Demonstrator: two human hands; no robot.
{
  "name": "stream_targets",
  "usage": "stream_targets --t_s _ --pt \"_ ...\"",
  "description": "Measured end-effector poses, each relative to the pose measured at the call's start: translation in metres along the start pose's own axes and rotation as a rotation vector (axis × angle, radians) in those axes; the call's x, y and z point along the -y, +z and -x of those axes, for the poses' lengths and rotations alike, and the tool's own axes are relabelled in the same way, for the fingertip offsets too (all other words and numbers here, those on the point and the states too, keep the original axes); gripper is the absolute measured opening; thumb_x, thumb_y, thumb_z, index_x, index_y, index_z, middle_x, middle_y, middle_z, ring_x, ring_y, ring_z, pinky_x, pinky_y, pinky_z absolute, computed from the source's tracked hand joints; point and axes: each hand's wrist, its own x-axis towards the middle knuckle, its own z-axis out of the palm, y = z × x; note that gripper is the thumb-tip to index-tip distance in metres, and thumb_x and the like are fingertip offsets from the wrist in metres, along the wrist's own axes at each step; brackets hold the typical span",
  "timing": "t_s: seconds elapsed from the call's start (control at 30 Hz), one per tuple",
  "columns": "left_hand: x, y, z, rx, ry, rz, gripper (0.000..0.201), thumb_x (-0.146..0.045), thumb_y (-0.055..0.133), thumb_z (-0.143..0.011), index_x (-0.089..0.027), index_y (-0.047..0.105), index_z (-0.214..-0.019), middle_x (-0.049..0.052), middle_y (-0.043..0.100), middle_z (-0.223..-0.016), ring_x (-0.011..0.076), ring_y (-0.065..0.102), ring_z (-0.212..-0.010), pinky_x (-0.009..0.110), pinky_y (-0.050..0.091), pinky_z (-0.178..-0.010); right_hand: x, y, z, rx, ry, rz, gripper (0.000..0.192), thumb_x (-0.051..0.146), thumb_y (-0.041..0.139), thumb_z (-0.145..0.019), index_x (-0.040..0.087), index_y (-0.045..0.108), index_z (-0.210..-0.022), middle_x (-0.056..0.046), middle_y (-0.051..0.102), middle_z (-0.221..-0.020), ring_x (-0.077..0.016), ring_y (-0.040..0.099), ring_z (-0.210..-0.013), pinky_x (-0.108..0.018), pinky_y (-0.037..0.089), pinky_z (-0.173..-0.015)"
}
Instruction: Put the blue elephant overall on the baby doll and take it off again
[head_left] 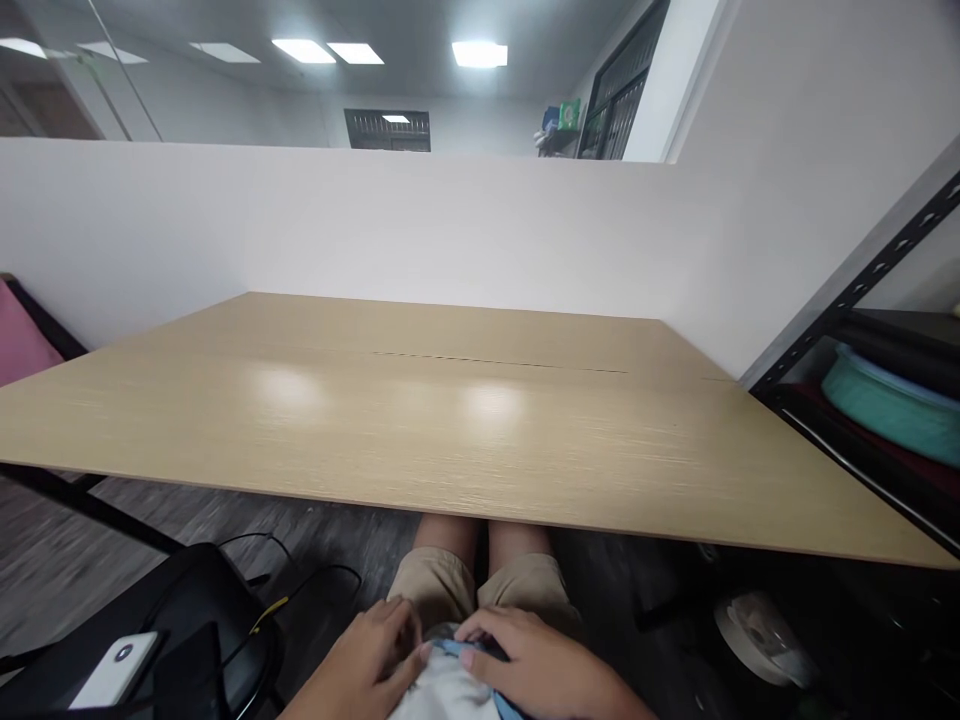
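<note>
While both forearms run out of view at the bottom, a white cloth (435, 695) with a blue strip (450, 647) lies at six o'clock over the lap, its near part cut off. The left hand (381, 650), just past six, curls its fingers inward, thumb angled toward the strip; the right hand (529, 655), just short of six, lies back upward, its thumb at the strip. Fingers hide their own undersides, so whether either hand pinches the cloth I cannot tell. At eight o'clock, a white device (116, 672) lies on a black seat (214, 590), cropped below. Legs in beige shorts (433, 578) vanish under the wooden table (480, 450). At four, shadow blurs a round white object (750, 645); at three, the frame cuts off a teal container (892, 405). A white wall (450, 225) stands at twelve.
</note>
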Motion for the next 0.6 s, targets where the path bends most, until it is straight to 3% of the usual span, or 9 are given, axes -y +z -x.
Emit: stream_targets --t_s 0.1,0.27,0.47,0.6 --pt "0.006 0.007 -0.008 0.005 -0.133 -0.142 0.052 -0.062 0.045 -0.103 -0.018 0.073 -0.105 0.015 0.078 -0.108 0.0323 0.072 -0.104 0.04 0.047 -0.091 0.007 0.007 -0.031 0.023 -0.018 0.175 0.025 0.028 0.072 -0.09 0.021 0.085 -0.11 -0.009 0.085 -0.112 -0.0291 0.075 -0.108 -0.037 0.055 -0.095" --pt "-0.001 0.006 -0.006 0.056 -0.171 -0.166 0.051 -0.059 0.052 -0.097 -0.015 0.077 -0.1 0.015 0.079 -0.102 0.0329 0.072 -0.099 0.037 0.043 -0.082 -0.008 0.028 -0.072 0.059 -0.08 0.283 0.01 0.02 0.078 -0.081 0.02 0.082 -0.09 -0.003 0.08 -0.087 -0.0208 0.069 -0.082 -0.029 0.043 -0.068" --pt "-0.019 0.009 -0.001 0.062 -0.125 -0.024 0.027 -0.039 0.065 -0.078 -0.017 0.073 -0.092 0.006 0.075 -0.098 0.0246 0.065 -0.095 0.03 0.044 -0.079 -0.048 0.046 -0.104 -0.071 0.169 0.219 0.006 0.019 0.077 -0.079 0.021 0.074 -0.083 0.001 0.07 -0.084 -0.0174 0.061 -0.084 -0.026 0.039 -0.07" --pt "-0.012 0.007 0.013 0.005 -0.137 -0.02 0.024 -0.038 0.064 -0.076 -0.018 0.069 -0.089 0.005 0.072 -0.095 0.0229 0.063 -0.094 0.028 0.047 -0.084 -0.082 0.025 -0.1 -0.086 0.307 0.194 0.022 0.015 0.071 -0.077 0.02 0.058 -0.061 0.005 0.049 -0.059 -0.0147 0.048 -0.061 -0.029 0.033 -0.06"
